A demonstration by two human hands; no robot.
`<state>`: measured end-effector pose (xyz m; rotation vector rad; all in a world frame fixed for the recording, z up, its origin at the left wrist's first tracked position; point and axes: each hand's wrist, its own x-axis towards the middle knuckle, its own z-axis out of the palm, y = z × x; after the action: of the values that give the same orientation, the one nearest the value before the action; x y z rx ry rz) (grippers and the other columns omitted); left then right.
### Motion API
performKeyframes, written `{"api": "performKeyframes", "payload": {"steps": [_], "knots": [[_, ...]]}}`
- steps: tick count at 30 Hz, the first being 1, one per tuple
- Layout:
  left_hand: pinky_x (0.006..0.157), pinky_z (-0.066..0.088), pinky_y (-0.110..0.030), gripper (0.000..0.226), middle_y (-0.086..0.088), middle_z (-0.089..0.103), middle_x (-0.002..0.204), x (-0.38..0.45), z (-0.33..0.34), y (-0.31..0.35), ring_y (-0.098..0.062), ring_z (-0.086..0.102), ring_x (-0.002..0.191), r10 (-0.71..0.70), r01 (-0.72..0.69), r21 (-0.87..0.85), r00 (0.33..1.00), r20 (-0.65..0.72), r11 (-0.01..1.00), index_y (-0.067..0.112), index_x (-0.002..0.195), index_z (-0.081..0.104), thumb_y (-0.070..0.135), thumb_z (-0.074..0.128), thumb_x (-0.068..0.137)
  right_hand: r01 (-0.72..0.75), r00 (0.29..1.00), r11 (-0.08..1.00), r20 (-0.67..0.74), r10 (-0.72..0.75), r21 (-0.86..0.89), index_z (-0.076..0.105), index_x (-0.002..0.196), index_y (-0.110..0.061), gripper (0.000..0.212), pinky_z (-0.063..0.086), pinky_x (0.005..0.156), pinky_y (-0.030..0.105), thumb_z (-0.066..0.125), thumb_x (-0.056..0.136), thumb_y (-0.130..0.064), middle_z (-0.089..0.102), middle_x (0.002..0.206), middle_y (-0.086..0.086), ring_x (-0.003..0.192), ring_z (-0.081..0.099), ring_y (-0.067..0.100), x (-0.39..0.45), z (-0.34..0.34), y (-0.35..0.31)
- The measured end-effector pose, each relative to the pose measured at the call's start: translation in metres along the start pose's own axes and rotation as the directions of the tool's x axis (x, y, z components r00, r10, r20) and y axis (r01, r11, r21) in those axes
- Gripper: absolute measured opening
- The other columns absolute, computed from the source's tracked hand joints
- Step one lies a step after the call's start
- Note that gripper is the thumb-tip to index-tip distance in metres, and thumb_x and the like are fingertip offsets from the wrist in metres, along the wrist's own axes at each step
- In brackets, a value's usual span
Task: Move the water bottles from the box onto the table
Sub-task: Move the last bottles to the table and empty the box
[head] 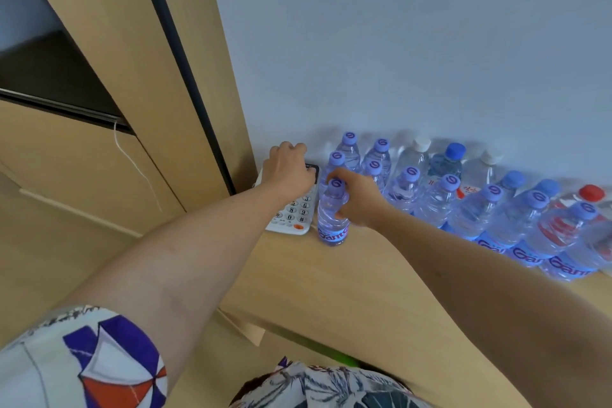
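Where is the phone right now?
The white phone lies on the wooden table at the left end of the bottle rows, by the cabinet. The left hand rests on its top, and a held bottle stands just right.

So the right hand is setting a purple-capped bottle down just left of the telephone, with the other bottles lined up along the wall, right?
Not quite. In the head view the right hand grips the purple-capped bottle just right of the telephone, not left of it. The other bottles do stand lined up along the wall.
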<state>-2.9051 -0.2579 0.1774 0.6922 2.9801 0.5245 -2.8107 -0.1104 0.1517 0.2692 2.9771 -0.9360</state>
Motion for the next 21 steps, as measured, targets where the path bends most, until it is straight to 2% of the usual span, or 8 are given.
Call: {"api": "performKeyframes", "payload": {"steps": [2, 4, 5, 7, 9, 11, 16, 21], "knots": [[0.099, 0.045, -0.045, 0.047, -0.016, 0.051, 0.135, 0.003, -0.001, -0.003, -0.035, 0.044, 0.127, 0.012, -0.012, -0.005, 1.0, 0.014, 1.0, 0.012, 0.137, 0.053, 0.031, 0.058, 0.095, -0.015, 1.0, 0.999, 0.025, 0.016, -0.038, 0.058, 0.132, -0.027, 0.066, 0.048, 0.064, 0.03, 0.071, 0.073, 0.001, 0.056, 0.092, -0.003, 0.075, 0.053, 0.019, 0.0, -0.001, -0.004], [0.099, 0.046, -0.045, 0.048, -0.016, 0.051, 0.136, 0.006, -0.004, -0.005, -0.035, 0.043, 0.128, 0.041, -0.041, -0.004, 0.999, 0.023, 0.999, 0.011, 0.138, 0.052, 0.031, 0.059, 0.095, -0.028, 0.999, 0.997, 0.032, 0.031, -0.076, 0.055, 0.137, -0.028, 0.072, 0.044, 0.077, 0.03, 0.084, 0.072, -0.017, 0.052, 0.107, 0.0, 0.09, 0.049, 0.018, 0.001, -0.001, -0.008], [0.099, 0.046, -0.045, 0.048, -0.016, 0.05, 0.136, 0.008, -0.005, -0.005, -0.035, 0.043, 0.128, 0.055, -0.055, -0.006, 0.998, 0.025, 0.998, 0.012, 0.138, 0.052, 0.031, 0.058, 0.095, -0.045, 0.999, 0.996, 0.026, 0.047, -0.082, 0.055, 0.136, -0.025, 0.072, 0.041, 0.079, 0.029, 0.087, 0.071, -0.029, 0.049, 0.107, 0.0, 0.094, 0.046, 0.018, 0.001, -0.001, -0.01], [0.098, 0.047, -0.045, 0.049, -0.015, 0.049, 0.138, 0.01, -0.009, -0.005, -0.035, 0.043, 0.129, 0.083, -0.082, -0.017, 0.996, 0.026, 0.996, 0.012, 0.14, 0.05, 0.031, 0.058, 0.095, -0.1, 0.995, 0.991, -0.015, 0.099, -0.083, 0.06, 0.117, -0.017, 0.055, 0.038, 0.067, 0.025, 0.086, 0.073, -0.038, 0.052, 0.091, -0.004, 0.089, 0.049, 0.019, 0.002, 0.001, -0.015], [0.098, 0.046, -0.045, 0.051, -0.015, 0.048, 0.14, 0.011, -0.012, -0.007, -0.035, 0.042, 0.13, 0.107, -0.106, -0.028, 0.994, 0.03, 0.994, 0.013, 0.142, 0.049, 0.03, 0.059, 0.095, -0.161, 0.985, 0.984, -0.068, 0.156, -0.071, 0.058, 0.099, -0.015, 0.043, 0.03, 0.053, 0.023, 0.086, 0.073, -0.034, 0.047, 0.075, -0.006, 0.078, 0.05, 0.02, 0.002, 0.005, -0.021], [0.099, 0.046, -0.045, 0.052, -0.014, 0.047, 0.142, 0.012, -0.014, -0.011, -0.034, 0.042, 0.131, 0.125, -0.123, -0.04, 0.992, 0.032, 0.992, 0.014, 0.143, 0.048, 0.031, 0.059, 0.095, -0.19, 0.978, 0.98, -0.103, 0.183, -0.056, 0.061, 0.1, -0.01, 0.042, 0.031, 0.051, 0.024, 0.086, 0.073, -0.03, 0.046, 0.072, -0.005, 0.073, 0.049, 0.019, 0.003, 0.009, -0.027], [0.099, 0.046, -0.045, 0.051, -0.015, 0.048, 0.14, 0.013, -0.017, -0.027, -0.034, 0.041, 0.131, 0.159, -0.157, -0.046, 0.987, 0.037, 0.987, 0.013, 0.142, 0.049, 0.031, 0.06, 0.095, -0.225, 0.962, 0.974, -0.158, 0.225, 0.017, 0.064, 0.116, -0.01, 0.05, 0.042, 0.072, 0.029, 0.084, 0.072, -0.023, 0.065, 0.098, 0.009, 0.09, 0.059, 0.026, 0.004, 0.019, -0.037], [0.101, 0.045, -0.044, 0.05, -0.015, 0.05, 0.138, 0.019, -0.023, -0.021, -0.035, 0.042, 0.131, 0.187, -0.185, -0.091, 0.982, 0.011, 0.978, 0.012, 0.141, 0.05, 0.027, 0.059, 0.095, -0.263, 0.943, 0.961, -0.189, 0.275, 0.086, 0.06, 0.124, -0.012, 0.059, 0.041, 0.075, 0.029, 0.086, 0.072, -0.023, 0.063, 0.101, 0.007, 0.1, 0.061, 0.03, -0.004, 0.022, -0.038]]}}
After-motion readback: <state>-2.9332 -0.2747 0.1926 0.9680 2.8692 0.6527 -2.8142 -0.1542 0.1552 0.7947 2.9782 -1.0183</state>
